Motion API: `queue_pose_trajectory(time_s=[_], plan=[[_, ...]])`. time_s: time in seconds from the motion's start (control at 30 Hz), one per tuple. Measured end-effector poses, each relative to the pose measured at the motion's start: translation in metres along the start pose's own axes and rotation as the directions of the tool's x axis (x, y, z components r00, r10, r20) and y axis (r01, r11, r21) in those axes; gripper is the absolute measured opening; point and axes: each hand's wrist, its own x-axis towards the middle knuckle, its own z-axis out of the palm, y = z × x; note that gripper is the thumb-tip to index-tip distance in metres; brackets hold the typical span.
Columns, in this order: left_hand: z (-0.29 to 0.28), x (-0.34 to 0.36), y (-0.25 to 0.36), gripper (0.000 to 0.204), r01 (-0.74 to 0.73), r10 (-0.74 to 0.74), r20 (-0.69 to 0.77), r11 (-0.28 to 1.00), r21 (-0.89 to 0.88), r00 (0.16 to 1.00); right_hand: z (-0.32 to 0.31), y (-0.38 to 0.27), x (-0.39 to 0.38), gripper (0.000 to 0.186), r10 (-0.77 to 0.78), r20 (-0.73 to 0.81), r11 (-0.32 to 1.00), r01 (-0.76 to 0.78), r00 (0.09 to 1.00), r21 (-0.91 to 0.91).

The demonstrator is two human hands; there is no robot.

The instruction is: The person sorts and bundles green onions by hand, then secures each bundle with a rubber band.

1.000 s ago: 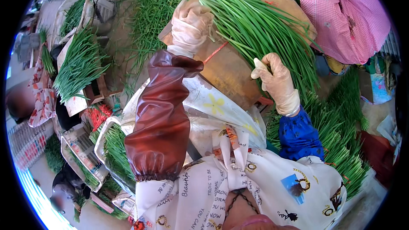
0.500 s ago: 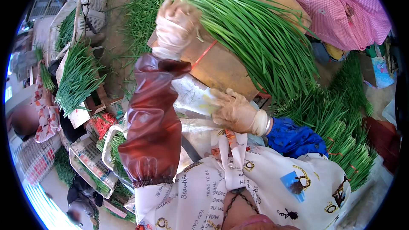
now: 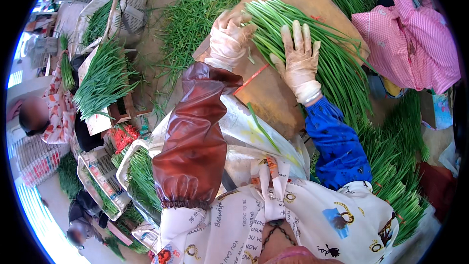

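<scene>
A broad heap of green garlic chives [image 3: 337, 76] lies across a brown board [image 3: 278, 100], pale stem ends toward the left. My left hand [image 3: 229, 36], in a thin pale glove, is beside those stem ends with its fingers curled in; what they hold, if anything, is hidden. Flat on top of the heap rests my right hand [image 3: 299, 58], gloved too, fingers spread. A red tie [image 3: 251, 79] stretches over the board between my hands. A few loose chive leaves [image 3: 263, 128] lie on the whitish plastic sheet [image 3: 234, 117] nearer me.
Scattered chive trimmings [image 3: 195, 29] cover the ground beyond the board. Crates of chives [image 3: 105, 80] stand at the left, near a clump of red ties [image 3: 122, 138]. Tied chive bundles [image 3: 395, 166] are piled at my right. A person in pink checks [image 3: 410, 44] is at the far right.
My right hand has moved up and away from me, from the plastic sheet onto the chives. My left hand stays by the stem ends. Loose leaves now show on the sheet.
</scene>
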Motion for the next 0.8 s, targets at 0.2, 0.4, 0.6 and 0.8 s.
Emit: queue_pose_trajectory(time_s=[0.2, 0.4, 0.6, 0.8], plan=[[-0.023, -0.019, -0.031, 0.017, 0.378, -0.41, 0.139, 0.901, 0.212, 0.901, 0.013, -0.004, 0.002, 0.069, 0.006, 0.054, 0.996, -0.001, 0.999, -0.085], [-0.046, -0.012, -0.019, 0.018, 0.504, -0.505, 0.015, 0.86, -0.079, 0.863, 0.01, 0.0, -0.003, 0.065, 0.021, 0.079, 0.994, -0.013, 0.997, -0.106], [-0.016, -0.036, 0.007, 0.014, 0.001, -0.044, 0.295, 0.99, 0.144, 0.955, 0.009, -0.004, 0.0, 0.065, 0.004, 0.067, 0.996, 0.002, 0.998, -0.089], [-0.063, -0.028, -0.073, 0.041, 0.434, -0.667, -0.015, 0.467, 0.77, 0.745, 0.008, 0.001, 0.001, 0.067, -0.001, 0.056, 0.996, 0.006, 0.998, -0.089]])
